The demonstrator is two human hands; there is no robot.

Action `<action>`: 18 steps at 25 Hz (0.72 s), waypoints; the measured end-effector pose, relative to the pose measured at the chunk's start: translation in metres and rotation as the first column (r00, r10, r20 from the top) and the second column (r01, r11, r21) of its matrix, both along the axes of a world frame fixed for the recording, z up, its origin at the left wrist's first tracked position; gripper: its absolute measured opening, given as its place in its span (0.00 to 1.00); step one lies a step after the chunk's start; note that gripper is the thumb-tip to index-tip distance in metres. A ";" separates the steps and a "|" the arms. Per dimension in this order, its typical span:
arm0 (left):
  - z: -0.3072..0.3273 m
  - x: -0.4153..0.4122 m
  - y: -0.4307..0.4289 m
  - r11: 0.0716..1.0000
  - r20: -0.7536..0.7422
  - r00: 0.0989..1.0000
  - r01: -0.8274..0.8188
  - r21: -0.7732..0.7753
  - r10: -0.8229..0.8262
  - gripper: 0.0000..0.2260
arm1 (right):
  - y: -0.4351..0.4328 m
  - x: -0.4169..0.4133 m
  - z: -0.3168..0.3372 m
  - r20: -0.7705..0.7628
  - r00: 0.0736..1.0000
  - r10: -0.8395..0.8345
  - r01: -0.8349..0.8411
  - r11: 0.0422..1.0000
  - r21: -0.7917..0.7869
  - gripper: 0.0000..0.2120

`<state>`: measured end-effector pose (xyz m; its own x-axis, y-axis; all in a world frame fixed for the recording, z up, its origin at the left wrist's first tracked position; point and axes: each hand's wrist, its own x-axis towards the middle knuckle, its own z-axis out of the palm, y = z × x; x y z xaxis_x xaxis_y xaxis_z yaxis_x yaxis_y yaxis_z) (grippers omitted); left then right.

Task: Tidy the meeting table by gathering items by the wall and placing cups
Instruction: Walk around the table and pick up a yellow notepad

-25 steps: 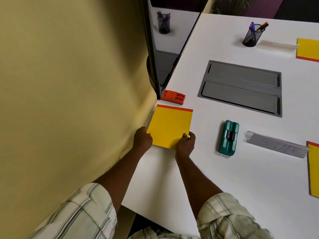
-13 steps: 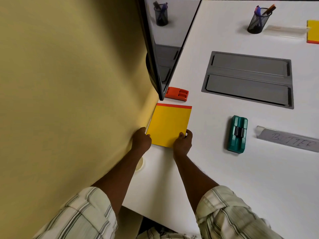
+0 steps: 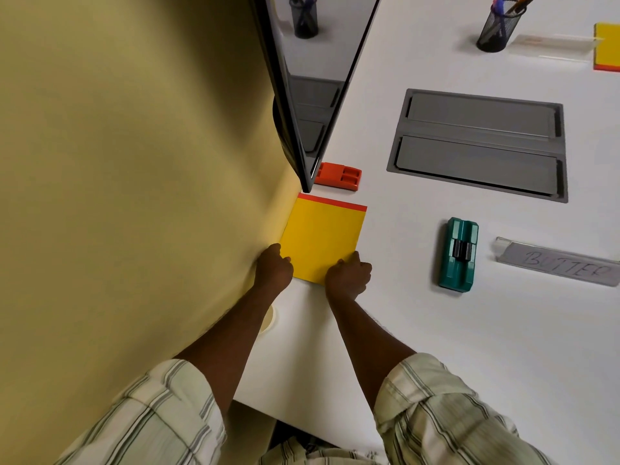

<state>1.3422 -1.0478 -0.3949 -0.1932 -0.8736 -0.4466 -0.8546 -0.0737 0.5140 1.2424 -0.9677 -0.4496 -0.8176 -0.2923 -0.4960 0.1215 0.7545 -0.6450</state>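
A yellow notepad [image 3: 323, 239] with a red top strip lies on the white table [image 3: 436, 330], its left edge against the yellow wall [image 3: 134, 196]. My left hand [image 3: 273, 271] holds its near left corner, next to the wall. My right hand [image 3: 349, 275] grips its near right corner, thumb on top. An orange eraser block [image 3: 339, 176] sits just beyond the pad. A teal eraser block [image 3: 459, 255] lies to the right.
A black screen [image 3: 312, 95] stands along the wall. A grey cable hatch [image 3: 479, 144] is set into the table. A name plate reading "BUTTER" [image 3: 563, 265], a mesh pen cup [image 3: 496, 26], another clear plate [image 3: 553, 45] and a second yellow pad [image 3: 607, 47] lie further right.
The pad and both hands have slid a little further towards the wall and the orange block; my head has leaned closer.
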 end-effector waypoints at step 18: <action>0.005 -0.050 0.045 0.966 -0.105 0.964 0.236 -0.102 -0.246 0.17 | 0.051 -0.040 0.008 -0.316 0.948 -0.036 -0.010 0.989 -0.145 0.17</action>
<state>1.2926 -1.0032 -0.3895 -0.4486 -0.8297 -0.3321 -0.7757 0.1770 0.6058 1.2029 -0.9168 -0.4412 -0.9298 -0.3292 -0.1647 -0.0974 0.6515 -0.7524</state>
